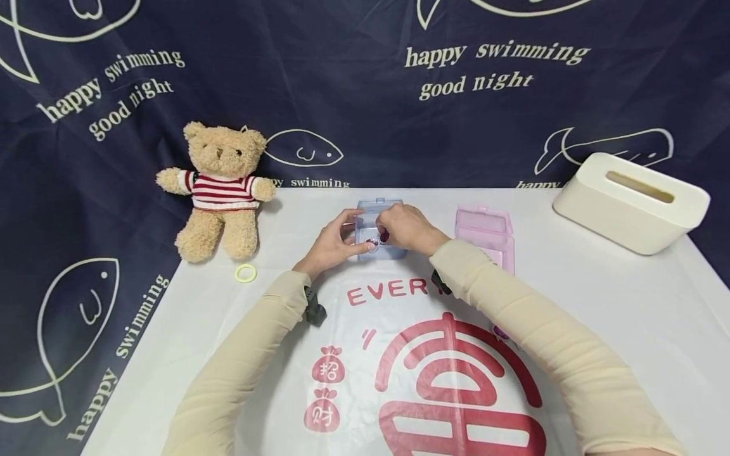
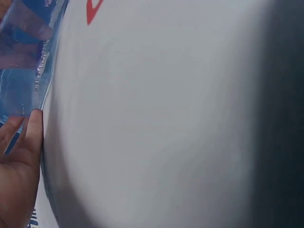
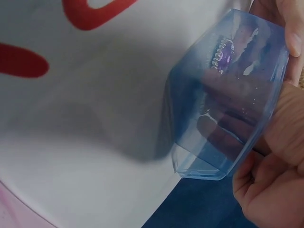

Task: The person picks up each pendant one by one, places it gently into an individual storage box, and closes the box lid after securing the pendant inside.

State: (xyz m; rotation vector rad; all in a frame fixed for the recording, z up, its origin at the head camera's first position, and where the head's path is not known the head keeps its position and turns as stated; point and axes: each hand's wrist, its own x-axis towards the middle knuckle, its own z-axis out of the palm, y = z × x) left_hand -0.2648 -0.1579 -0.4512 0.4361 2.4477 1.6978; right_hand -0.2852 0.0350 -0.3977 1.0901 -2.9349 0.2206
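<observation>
A see-through blue box with its lid raised stands at the table's middle. My left hand grips its left side, thumb along the front and fingers behind. From the right, my right hand reaches into it with curled fingers, also seen through the wall in the right wrist view. At these fingertips is a small dark purple piece, its kind too small to tell. A purple piece with a silvery, beaded edge lies inside the box, near my left thumb in the head view.
An open pink box stands right of the blue one. Beside my right sleeve lies another purple piece. A yellow ring lies near a teddy bear on the left. At the back right is a cream tissue box.
</observation>
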